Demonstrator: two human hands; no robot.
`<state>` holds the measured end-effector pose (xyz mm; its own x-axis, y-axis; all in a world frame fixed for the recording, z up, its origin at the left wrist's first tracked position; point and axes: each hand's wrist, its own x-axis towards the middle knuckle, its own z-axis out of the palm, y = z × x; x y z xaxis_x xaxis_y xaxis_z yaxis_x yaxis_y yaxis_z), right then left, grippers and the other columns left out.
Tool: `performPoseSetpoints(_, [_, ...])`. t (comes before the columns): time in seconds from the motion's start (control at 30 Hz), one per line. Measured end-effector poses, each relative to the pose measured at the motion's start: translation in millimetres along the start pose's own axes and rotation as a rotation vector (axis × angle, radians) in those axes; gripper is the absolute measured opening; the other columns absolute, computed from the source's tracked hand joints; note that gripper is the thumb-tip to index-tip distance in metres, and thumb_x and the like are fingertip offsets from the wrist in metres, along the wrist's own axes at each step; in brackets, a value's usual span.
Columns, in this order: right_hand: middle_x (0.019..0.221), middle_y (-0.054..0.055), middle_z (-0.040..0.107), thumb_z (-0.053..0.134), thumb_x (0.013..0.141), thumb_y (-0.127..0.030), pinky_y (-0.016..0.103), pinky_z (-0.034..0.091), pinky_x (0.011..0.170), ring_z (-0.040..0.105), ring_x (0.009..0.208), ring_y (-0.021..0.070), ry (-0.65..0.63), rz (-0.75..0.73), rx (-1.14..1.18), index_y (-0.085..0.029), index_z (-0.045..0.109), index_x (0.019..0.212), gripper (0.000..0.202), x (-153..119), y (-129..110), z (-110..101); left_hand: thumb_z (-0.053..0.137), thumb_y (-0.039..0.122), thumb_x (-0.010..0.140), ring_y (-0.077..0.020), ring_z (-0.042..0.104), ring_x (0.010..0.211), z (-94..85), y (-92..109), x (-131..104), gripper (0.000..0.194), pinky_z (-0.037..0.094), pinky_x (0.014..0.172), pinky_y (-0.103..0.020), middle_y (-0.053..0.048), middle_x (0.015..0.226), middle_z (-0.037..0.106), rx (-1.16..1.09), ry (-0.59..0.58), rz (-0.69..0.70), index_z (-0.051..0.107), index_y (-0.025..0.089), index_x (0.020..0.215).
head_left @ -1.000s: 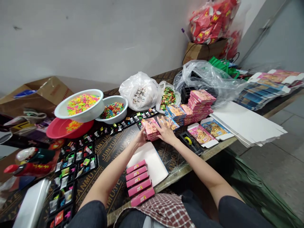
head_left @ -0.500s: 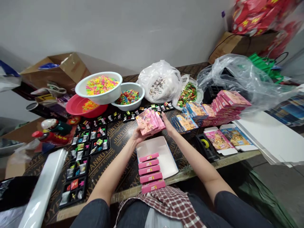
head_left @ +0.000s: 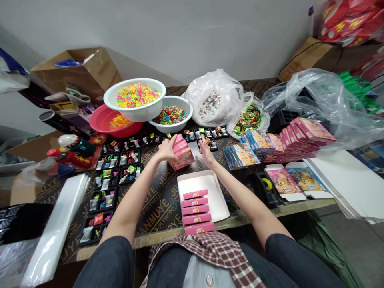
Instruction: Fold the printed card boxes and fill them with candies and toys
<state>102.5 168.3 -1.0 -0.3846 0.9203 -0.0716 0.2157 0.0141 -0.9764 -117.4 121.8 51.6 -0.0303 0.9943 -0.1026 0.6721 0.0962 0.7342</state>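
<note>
My left hand (head_left: pixel 168 149) is closed around a bundle of small pink boxes (head_left: pixel 183 155), which stands on the dark plywood table beyond the tray. To its right, my right hand (head_left: pixel 206 152) is apart from the bundle, its fingers spread and nothing in them. Nearer my body lies a shallow white box tray (head_left: pixel 219 200), with a row of several pink boxes (head_left: pixel 196 211) along its left side. Beyond my right hand sit small black compartment trays (head_left: pixel 210 145) with little colourful pieces.
Bowls of colourful pieces (head_left: pixel 138 98) and plastic bags (head_left: pixel 214 100) stand at the back. Stacked blue boxes (head_left: pixel 241 155) and pink boxes (head_left: pixel 309 132) are on the right, near a tape dispenser (head_left: pixel 265 188). Filled black trays (head_left: pixel 103 198) and a white plastic sleeve (head_left: pixel 57 228) lie left.
The pink boxes, held between both hands before, have turned and come down on the table left of the earlier spot. My right hand has let go of them. The view has shifted slightly.
</note>
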Motion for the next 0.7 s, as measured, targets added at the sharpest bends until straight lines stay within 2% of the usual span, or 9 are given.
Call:
performPoseSetpoints(0.03, [0.166,0.013,0.022,-0.006,0.092,-0.072,0.053,0.037,0.111,0.034,0.148,0.0235,0.001,0.008,0.011,-0.029,0.013,0.16,0.083,3.7,2.1,4.6,0.088,0.023,0.031,-0.05,0.036,0.134,3.3,1.0,4.9,0.127,0.02,0.114,-0.064,-0.019,0.141,0.049,0.15,-0.03,0.011,0.041,0.026,0.149])
performPoseSetpoints(0.1, [0.163,0.013,0.029,0.001,0.093,-0.073,0.053,0.034,0.113,0.034,0.148,0.0235,0.02,0.021,0.091,-0.027,0.022,0.158,0.082,10.9,4.6,15.9,0.089,0.025,0.031,-0.0512,0.033,0.135,11.7,3.0,12.4,0.123,0.012,0.114,-0.066,-0.02,0.14,0.048,0.292,-0.117,0.052,0.046,0.026,0.146])
performPoseSetpoints(0.2, [0.159,0.013,0.038,0.011,0.093,-0.075,0.05,0.031,0.117,0.038,0.146,0.0226,0.051,0.001,0.252,-0.025,0.034,0.154,0.082,23.3,5.1,28.8,0.091,0.028,0.035,-0.0498,0.024,0.143,18.9,2.3,16.1,0.111,-0.002,0.116,-0.066,-0.019,0.147,0.043,0.269,-0.171,0.124,0.054,0.028,0.139])
performPoseSetpoints(0.3, [0.151,0.011,0.049,0.017,0.09,-0.079,0.046,0.039,0.113,0.048,0.137,0.0232,0.028,-0.015,0.371,-0.025,0.041,0.149,0.084,36.0,5.5,35.3,0.094,0.03,0.032,-0.0513,0.008,0.148,18.4,-3.2,11.7,0.108,-0.009,0.113,-0.068,-0.018,0.155,0.036,0.171,-0.155,0.132,0.059,0.029,0.133])
performPoseSetpoints(0.37, [0.14,0.011,0.059,0.021,0.088,-0.082,0.045,0.046,0.106,0.058,0.126,0.0247,-0.01,0.013,0.429,-0.024,0.047,0.145,0.086,41.1,7.7,39.3,0.095,0.027,0.028,-0.0528,0.003,0.149,18.6,-7.0,5.9,0.115,-0.007,0.112,-0.071,-0.02,0.158,0.031,0.134,-0.134,0.104,0.056,0.029,0.136])
performPoseSetpoints(0.47, [0.116,0.01,0.071,0.028,0.085,-0.084,0.046,0.052,0.098,0.067,0.106,0.0257,-0.066,0.072,0.485,-0.022,0.057,0.135,0.085,41.0,13.3,46.3,0.092,0.019,0.029,-0.0536,0.004,0.148,23.4,-10.2,-4.4,0.124,0.005,0.113,-0.071,-0.022,0.157,0.03,0.132,-0.103,0.07,0.046,0.028,0.144])
performPoseSetpoints(0.57, [0.099,0.006,0.073,0.027,0.084,-0.085,0.046,0.055,0.092,0.07,0.093,0.0248,-0.093,0.141,0.533,-0.022,0.06,0.13,0.085,36.1,18.5,51.1,0.087,0.018,0.035,-0.0514,0.009,0.148,30.4,-10.4,-13.4,0.126,0.016,0.115,-0.067,-0.021,0.153,0.034,0.192,-0.097,0.089,0.037,0.028,0.15])
performPoseSetpoints(0.7, [0.092,0.006,0.074,0.024,0.088,-0.082,0.045,0.055,0.09,0.07,0.087,0.0234,-0.135,0.218,0.591,-0.023,0.061,0.127,0.08,34.1,18.2,53.8,0.085,0.024,0.041,-0.0502,0.014,0.146,35.0,-7.3,-18.0,0.128,0.025,0.113,-0.063,-0.021,0.15,0.034,0.36,-0.099,0.107,0.026,0.027,0.155])
